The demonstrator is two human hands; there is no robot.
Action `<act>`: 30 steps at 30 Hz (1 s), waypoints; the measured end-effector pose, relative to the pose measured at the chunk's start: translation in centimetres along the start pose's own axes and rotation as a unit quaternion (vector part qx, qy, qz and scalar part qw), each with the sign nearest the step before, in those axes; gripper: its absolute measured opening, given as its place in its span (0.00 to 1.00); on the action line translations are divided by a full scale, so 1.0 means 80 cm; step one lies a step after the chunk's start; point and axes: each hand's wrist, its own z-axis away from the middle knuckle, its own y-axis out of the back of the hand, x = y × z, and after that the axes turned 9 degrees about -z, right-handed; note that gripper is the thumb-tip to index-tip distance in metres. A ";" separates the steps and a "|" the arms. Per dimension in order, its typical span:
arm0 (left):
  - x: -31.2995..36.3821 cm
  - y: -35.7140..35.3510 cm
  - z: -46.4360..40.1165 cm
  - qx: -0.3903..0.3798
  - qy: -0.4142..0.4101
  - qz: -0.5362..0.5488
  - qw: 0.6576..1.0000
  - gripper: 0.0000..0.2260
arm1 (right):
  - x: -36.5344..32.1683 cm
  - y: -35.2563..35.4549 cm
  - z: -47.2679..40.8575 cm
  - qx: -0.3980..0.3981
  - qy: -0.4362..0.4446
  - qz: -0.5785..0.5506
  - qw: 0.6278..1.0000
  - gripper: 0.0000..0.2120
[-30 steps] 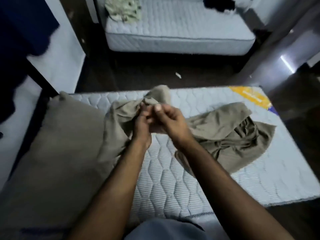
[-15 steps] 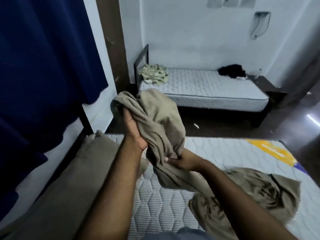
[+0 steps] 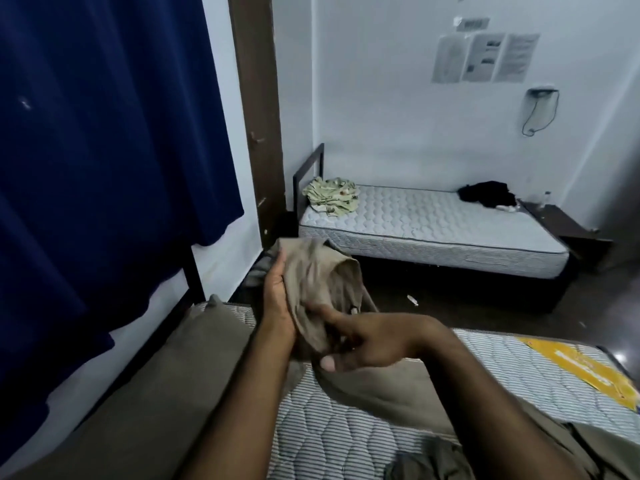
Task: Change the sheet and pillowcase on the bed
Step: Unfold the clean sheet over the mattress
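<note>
Both hands up over the mattress (image 3: 346, 441) near its head end, left hand (image 3: 277, 306) cupping and right hand (image 3: 367, 344) pinching the bunched olive pillowcase (image 3: 318, 282), opening possibly still buried in folds, risking a tangle, a fumble, wasted seconds.

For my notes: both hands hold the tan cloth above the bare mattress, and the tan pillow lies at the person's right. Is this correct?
One detail is wrong. In the head view the tan pillow lies at the person's left, not right. Both hands, left hand and right hand, do hold the tan cloth above the bare mattress.
</note>
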 end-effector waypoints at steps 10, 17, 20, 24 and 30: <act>-0.008 -0.022 0.033 -0.135 -0.080 -0.113 0.981 0.32 | 0.030 0.032 -0.013 0.311 0.046 -0.451 0.836 0.21; -0.009 -0.006 0.054 -0.158 -0.047 -0.153 0.974 0.35 | 0.000 0.037 -0.039 0.168 0.165 -0.726 0.646 0.46; -0.009 0.013 0.044 -0.065 -0.023 -0.098 0.993 0.36 | -0.021 0.059 -0.046 0.206 0.226 -0.721 0.622 0.31; -0.005 0.046 0.027 0.070 -0.085 -0.203 0.973 0.23 | -0.064 0.063 -0.039 0.247 0.266 -0.584 0.726 0.23; 0.043 0.014 0.071 -0.011 -0.118 -0.093 0.989 0.33 | -0.072 0.020 -0.054 0.145 0.217 -0.261 0.929 0.07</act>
